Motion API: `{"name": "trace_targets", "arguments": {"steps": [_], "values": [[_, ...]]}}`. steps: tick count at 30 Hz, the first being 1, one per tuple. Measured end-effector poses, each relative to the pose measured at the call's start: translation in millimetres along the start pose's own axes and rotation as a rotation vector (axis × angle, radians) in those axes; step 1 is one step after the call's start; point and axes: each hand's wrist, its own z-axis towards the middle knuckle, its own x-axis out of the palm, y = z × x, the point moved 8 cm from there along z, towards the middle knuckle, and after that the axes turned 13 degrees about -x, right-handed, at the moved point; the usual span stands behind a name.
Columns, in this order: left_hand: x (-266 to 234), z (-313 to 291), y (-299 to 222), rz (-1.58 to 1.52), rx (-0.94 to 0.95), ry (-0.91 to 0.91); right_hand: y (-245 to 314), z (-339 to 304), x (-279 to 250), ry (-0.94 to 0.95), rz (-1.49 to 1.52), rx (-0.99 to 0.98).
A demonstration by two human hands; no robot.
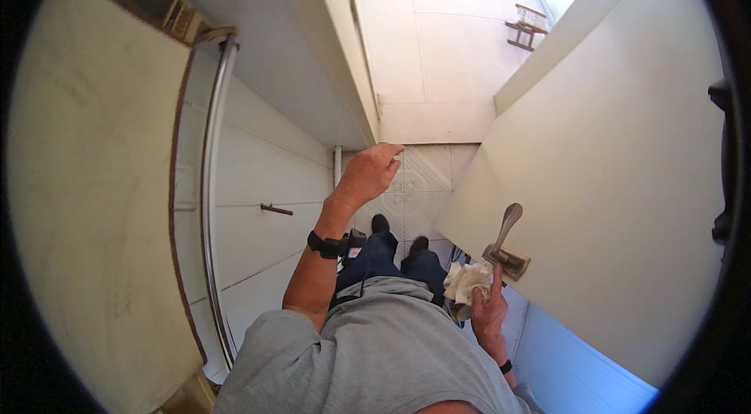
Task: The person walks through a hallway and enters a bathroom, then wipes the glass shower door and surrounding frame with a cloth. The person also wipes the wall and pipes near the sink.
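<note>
Apparently, crumpled cloth (467,281) light, soft, best held bunched; right hand (488,317) gripping it beside door handle (512,261), likely stiff, slick, best taken by lever; left hand (366,178) raised, grip: cannot tell

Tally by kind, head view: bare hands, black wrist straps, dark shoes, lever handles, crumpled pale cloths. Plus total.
Bare hands: 2 (left hand, right hand)
Black wrist straps: 2 (left strap, right strap)
Dark shoes: 2 (left shoe, right shoe)
Lever handle: 1
Crumpled pale cloth: 1
Total: 8
</note>
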Motion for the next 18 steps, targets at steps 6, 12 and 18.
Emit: {"name": "trace_targets", "arguments": {"steps": [6, 12, 18], "values": [[32, 24, 5, 0.010, 0.033, 0.113, -27, -11, 12, -0.063, -0.136, 0.000], [29, 56, 8, 0.052, 0.078, 0.139, -48, -13, 30, -0.080, -0.217, 0.013], [10, 121, 22, 0.024, 0.097, 0.041, -71, -15, 50, -0.095, -0.250, 0.210]]}}
